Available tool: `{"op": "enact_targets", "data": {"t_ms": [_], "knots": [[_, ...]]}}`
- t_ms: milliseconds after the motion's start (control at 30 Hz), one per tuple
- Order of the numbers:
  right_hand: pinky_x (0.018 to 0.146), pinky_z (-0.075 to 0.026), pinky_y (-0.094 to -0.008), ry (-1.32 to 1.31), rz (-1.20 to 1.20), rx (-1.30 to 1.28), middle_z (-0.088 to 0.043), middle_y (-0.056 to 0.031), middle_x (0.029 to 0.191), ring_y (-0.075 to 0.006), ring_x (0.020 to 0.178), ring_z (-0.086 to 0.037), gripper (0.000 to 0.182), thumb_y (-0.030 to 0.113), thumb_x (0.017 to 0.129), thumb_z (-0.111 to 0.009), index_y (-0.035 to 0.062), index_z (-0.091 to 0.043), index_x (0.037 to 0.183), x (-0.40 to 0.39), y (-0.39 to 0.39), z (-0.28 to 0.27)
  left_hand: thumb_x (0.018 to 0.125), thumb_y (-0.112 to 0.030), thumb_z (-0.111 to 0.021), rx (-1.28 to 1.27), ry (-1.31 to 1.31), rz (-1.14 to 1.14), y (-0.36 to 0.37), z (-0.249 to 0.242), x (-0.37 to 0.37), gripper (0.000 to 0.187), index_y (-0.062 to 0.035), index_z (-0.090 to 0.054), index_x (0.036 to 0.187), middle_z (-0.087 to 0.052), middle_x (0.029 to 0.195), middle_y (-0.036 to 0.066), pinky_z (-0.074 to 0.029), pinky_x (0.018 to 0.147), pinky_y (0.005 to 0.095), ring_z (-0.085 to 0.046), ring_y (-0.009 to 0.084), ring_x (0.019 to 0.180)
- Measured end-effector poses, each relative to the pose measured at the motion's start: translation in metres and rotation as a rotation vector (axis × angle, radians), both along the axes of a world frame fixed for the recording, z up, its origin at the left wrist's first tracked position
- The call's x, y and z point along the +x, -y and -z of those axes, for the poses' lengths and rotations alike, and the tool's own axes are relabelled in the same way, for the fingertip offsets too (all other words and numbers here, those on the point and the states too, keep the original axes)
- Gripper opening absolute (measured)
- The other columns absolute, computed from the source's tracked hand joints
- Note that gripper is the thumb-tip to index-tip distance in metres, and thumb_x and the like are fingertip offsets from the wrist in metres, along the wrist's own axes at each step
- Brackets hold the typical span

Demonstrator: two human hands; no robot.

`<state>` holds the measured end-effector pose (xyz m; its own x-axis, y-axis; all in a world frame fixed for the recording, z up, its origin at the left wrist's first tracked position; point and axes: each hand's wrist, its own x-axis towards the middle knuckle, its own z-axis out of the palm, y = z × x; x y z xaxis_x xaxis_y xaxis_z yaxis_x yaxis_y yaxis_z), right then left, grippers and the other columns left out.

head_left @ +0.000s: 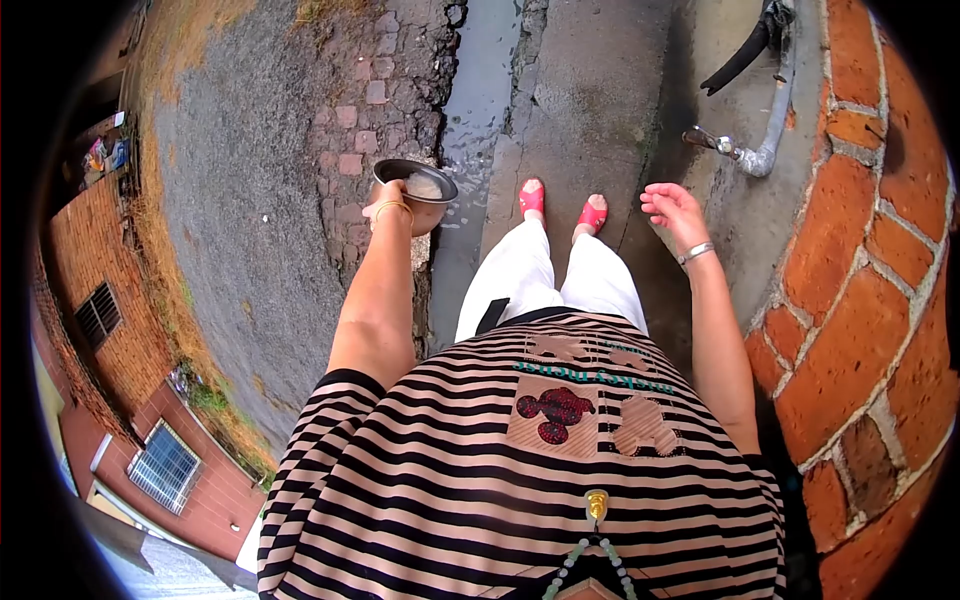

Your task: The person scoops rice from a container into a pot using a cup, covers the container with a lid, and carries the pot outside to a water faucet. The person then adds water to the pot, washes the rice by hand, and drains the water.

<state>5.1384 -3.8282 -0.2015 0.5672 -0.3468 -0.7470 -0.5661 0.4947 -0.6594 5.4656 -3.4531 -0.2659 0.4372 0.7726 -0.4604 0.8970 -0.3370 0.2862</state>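
Note:
My left hand (389, 203) grips the rim of a round metal bowl (425, 213) on the left side of the view. The bowl is tilted, and something pale shows inside it, too small to make out. It is held beside a narrow channel of water (478, 110). On the right, my right hand (672, 208) hangs in the air with nothing in it, its fingers loosely spread. A metal tap (712, 140) on a grey pipe (765, 150) is above and to the right of that hand, apart from it.
A brick wall (850, 290) runs down the right side. Red sandals (533, 200) stand on the wet concrete strip (590, 90). Broken paving (375, 92) and a grey road (235, 190) lie to the left, with brick buildings (125, 255) beyond. A black hose (740, 62) hangs near the pipe.

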Motion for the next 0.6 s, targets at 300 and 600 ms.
{"op": "enact_targets", "data": {"t_ms": [300,600], "knots": [[0.068,-0.046,-0.0221,-0.003,0.001,0.0,-0.065,-0.005,0.098,-0.0097,0.082,-0.06,0.019,0.013,0.088,-0.053,0.0052,-0.059,0.105,-0.007,-0.003,0.0,0.052,-0.01,-0.075,-0.005,0.131,-0.013,-0.005,0.012,-0.003,0.065,0.0011,-0.048,0.11,-0.056,0.107,0.016,-0.048,0.071,0.0423,-0.057,0.0284,0.089],[0.069,-0.046,-0.0233,-0.009,-0.04,-0.001,-0.065,-0.0058,0.1,-0.0103,0.083,-0.06,0.019,0.012,0.088,-0.051,0.005,-0.059,0.105,-0.009,-0.014,-0.002,0.065,-0.014,-0.056,-1.118,-0.058,0.114,0.0,-0.022,-0.065,0.05,-0.0238,-0.04,0.111,-0.053,0.101,0.007,-0.047,0.071,0.0603,-0.057,0.0301,0.089]]}}
